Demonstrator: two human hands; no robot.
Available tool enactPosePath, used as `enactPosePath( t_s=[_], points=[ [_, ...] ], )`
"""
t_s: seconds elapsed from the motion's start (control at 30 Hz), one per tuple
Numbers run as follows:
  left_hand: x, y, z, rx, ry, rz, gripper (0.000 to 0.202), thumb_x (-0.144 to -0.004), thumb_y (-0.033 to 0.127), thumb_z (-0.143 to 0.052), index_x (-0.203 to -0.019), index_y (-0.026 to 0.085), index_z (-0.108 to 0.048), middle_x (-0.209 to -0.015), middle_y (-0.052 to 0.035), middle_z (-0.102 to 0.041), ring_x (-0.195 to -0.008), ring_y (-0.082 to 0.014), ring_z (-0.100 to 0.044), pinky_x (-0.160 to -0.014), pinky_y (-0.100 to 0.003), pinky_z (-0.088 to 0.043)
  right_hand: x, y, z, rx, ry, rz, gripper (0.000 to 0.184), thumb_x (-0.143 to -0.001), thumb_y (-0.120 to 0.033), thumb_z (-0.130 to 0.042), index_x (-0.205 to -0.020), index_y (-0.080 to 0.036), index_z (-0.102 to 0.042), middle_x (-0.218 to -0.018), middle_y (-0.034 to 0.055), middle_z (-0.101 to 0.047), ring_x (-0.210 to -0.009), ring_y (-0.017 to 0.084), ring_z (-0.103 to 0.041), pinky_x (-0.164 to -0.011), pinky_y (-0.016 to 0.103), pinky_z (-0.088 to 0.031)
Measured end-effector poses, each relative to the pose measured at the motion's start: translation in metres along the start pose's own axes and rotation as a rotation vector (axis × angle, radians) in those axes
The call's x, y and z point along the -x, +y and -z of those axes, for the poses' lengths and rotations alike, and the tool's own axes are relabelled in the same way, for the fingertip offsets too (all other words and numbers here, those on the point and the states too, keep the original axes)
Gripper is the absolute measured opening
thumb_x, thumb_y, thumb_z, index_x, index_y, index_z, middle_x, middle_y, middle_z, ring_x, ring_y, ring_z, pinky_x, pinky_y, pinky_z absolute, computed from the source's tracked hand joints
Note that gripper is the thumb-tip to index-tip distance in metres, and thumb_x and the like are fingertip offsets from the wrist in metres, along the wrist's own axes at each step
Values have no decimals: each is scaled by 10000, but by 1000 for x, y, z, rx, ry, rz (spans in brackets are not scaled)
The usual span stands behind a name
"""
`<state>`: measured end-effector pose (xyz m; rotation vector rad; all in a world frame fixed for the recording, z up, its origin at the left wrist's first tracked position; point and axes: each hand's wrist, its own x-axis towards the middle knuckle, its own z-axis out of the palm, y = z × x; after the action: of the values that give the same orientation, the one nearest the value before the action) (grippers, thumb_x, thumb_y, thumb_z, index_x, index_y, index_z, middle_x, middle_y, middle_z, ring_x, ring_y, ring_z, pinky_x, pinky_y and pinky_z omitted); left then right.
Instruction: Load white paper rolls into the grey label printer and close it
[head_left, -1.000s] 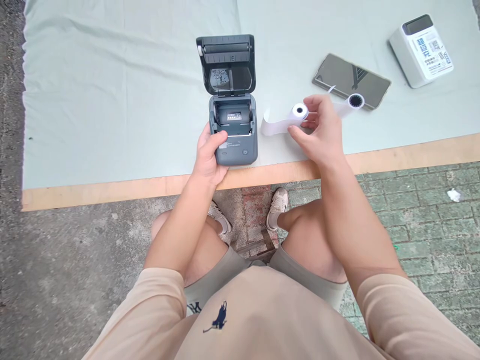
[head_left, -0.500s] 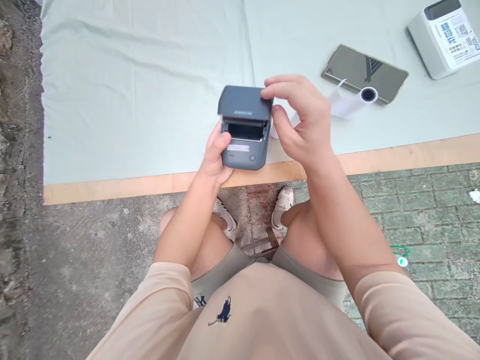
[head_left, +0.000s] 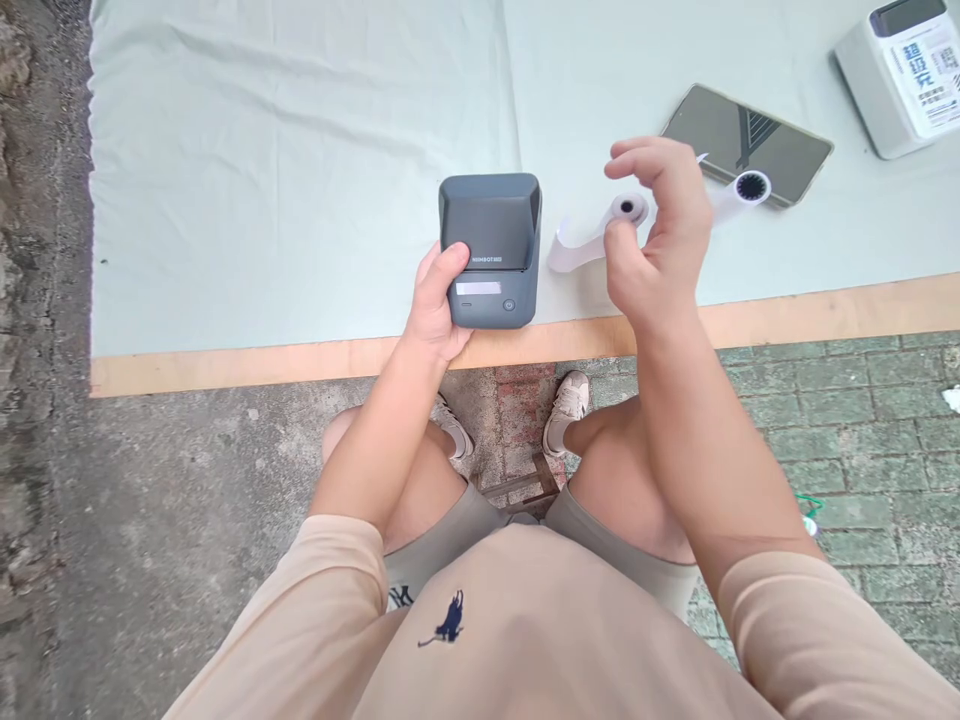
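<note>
My left hand (head_left: 435, 310) clasps the boxy dark-grey printer (head_left: 491, 235), lid shut, at the table's (head_left: 300, 200) near edge, while my right hand (head_left: 660, 250) hangs loosely spread over a white paper roll (head_left: 592, 240) beside it.

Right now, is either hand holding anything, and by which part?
The left hand holds the grey printer by its near left side, thumb on the lid. The right hand hovers open by the paper roll, empty.
</note>
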<state>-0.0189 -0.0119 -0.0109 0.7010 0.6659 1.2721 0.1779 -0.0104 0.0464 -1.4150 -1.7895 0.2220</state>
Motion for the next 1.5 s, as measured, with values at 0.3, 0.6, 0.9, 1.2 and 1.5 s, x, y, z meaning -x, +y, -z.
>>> enactPosePath(
  t_s=[0.3, 0.6, 0.9, 1.2, 1.5],
  points=[
    [2, 4, -2, -75, 11, 19, 313, -777, 472, -585, -916, 196, -639, -949, -27, -699, -1309, -232, -470, -1043, -350, -480, -1, 7, -2, -126, 25, -34, 282, -769, -114, -429, -971, -302, -491, -1107, -2, -560, -1125, 177, -511, -1022, 417, -438],
    [11, 4, -15, -180, -98, -129, 355, -737, 447, -656, -1014, 233, -600, -1048, -27, -681, -1280, -274, -500, -965, -400, -541, 5, -23, -5, -159, -277, 86, 390, -834, -458, -492, -1188, -299, -455, -1294, -4, -499, -1252, 171, -466, -1114, 386, -402],
    [7, 4, -12, -86, -75, -52, 340, -755, 473, -604, -976, 215, -605, -1029, -33, -684, -1234, -248, -542, -982, -366, -521, 7, -15, -6, -226, -176, 36, 282, -862, -364, -452, -1135, -295, -465, -1232, -7, -530, -1197, 138, -499, -1077, 333, -424],
    [-7, 6, -4, 99, 110, 30, 260, -830, 386, -415, -734, 215, -586, -723, 13, -649, -740, -126, -649, -940, -291, -518, 2, 42, -1, -246, -24, -225, 388, -719, -121, -426, -1072, -283, -444, -1174, 29, -489, -1050, 152, -516, -993, 389, -445],
    [-6, 4, -5, 45, 122, 11, 264, -835, 392, -409, -724, 212, -566, -764, -15, -650, -988, -185, -642, -950, -328, -519, 6, 44, -1, -242, -158, -201, 396, -689, -189, -545, -1057, -313, -466, -1155, 13, -518, -1046, 163, -516, -918, 362, -493]
  ],
)
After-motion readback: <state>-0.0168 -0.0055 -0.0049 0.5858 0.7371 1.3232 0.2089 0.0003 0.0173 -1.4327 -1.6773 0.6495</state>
